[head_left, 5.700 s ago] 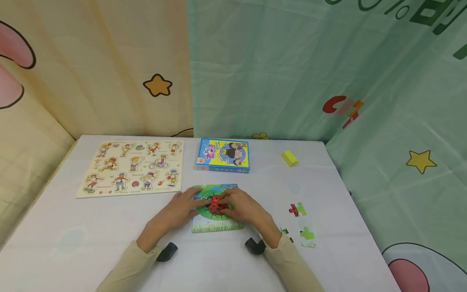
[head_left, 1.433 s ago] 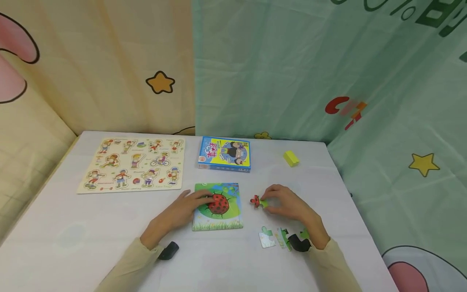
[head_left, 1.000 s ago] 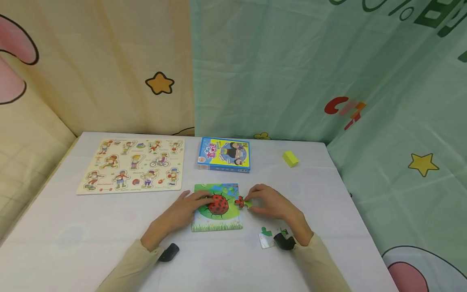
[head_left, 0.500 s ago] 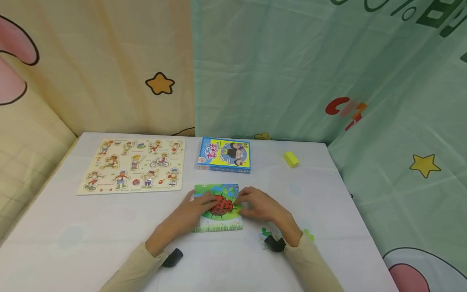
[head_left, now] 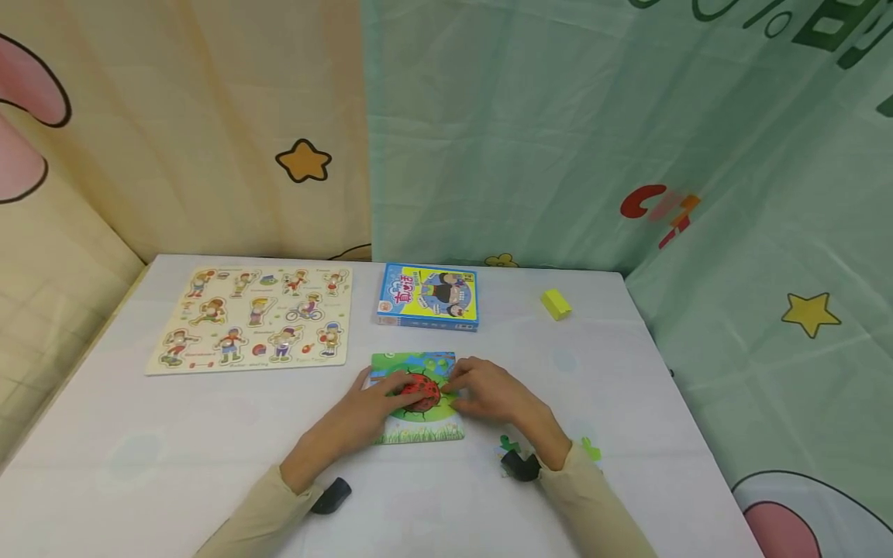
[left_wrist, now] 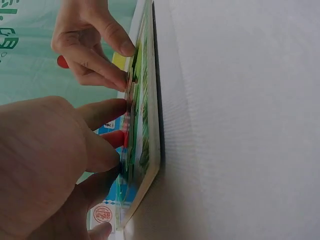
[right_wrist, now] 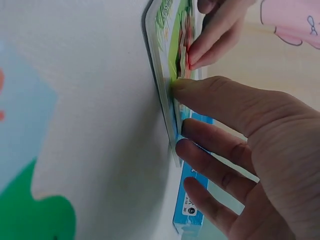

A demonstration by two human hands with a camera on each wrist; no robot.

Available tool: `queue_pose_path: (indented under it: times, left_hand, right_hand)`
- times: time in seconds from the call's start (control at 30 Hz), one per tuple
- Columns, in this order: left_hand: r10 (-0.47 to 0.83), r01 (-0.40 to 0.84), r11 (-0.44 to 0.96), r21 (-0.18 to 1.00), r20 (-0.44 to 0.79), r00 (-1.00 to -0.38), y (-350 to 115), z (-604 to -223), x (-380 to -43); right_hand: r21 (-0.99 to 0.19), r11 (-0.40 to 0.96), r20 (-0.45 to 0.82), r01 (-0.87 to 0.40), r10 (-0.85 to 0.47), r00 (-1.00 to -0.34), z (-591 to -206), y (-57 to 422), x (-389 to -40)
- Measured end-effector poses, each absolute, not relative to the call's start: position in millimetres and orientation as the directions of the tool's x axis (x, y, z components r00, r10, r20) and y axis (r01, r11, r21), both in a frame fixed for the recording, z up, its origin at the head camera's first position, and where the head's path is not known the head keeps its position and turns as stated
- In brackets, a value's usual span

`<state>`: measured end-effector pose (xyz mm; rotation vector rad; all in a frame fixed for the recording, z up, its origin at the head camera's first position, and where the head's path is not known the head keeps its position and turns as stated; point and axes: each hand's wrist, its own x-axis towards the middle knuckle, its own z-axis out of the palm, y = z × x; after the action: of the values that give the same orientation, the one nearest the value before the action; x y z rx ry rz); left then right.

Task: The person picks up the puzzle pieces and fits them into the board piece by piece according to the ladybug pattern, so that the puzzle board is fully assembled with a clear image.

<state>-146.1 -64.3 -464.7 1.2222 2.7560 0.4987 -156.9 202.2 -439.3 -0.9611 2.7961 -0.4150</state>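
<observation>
There are two bare hands, and both are at one square, flat picture puzzle with a red ladybug, green leaves and grass on it [head_left: 425,434]. The puzzle lies in the middle of the white, cloth-covered worktop [head_left: 209,457]. The left hand [head_left: 363,409] has its fingers stretched out, and they press down on the ladybug. The right hand [head_left: 491,391] touches the puzzle's right side with its thumb and fingertips. I cannot tell if it pinches a piece there or just pushes.

Two loose bits of green puzzle piece show by the right wrist, one on each side [head_left: 509,443] [head_left: 590,449]. There may be more under the arm.

The puzzle is like a shallow tray with its picture pieces inside. One blue and yellow card box [head_left: 429,297] lies flat behind it. The box looks closed, so I can't see what it holds.

To the left lies one big, cream-coloured board [head_left: 240,341] with eleven little children on it. One small yellow block [head_left: 556,304] sits at the back right. Two black, bent wrist gadgets stick out, one at each sleeve [head_left: 331,496] [head_left: 521,466]. The right one gets in the way and covers part of the loose bits. Behind the worktop hang cream and green cloths [head_left: 530,155] with stars.
</observation>
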Motion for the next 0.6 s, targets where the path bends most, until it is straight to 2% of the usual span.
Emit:
queue_pose_path:
  times: [0.33, 0.6]
  left_hand:
    - [0.735, 0.721, 0.609, 0.331, 0.107, -0.669, -63.8, -463.4, -145.4]
    - [0.698, 0.669, 0.653, 0.355, 0.060, -0.714, -72.9, -466.1, -151.3]
  right_hand:
    - [-0.220, 0.764, -0.035, -0.607, -0.628, -0.777, -439.5, 196.4, -153.2]
    - [-0.207, 0.766, 0.001, -0.609, -0.622, -0.783, -443.8, 197.7, -150.8]
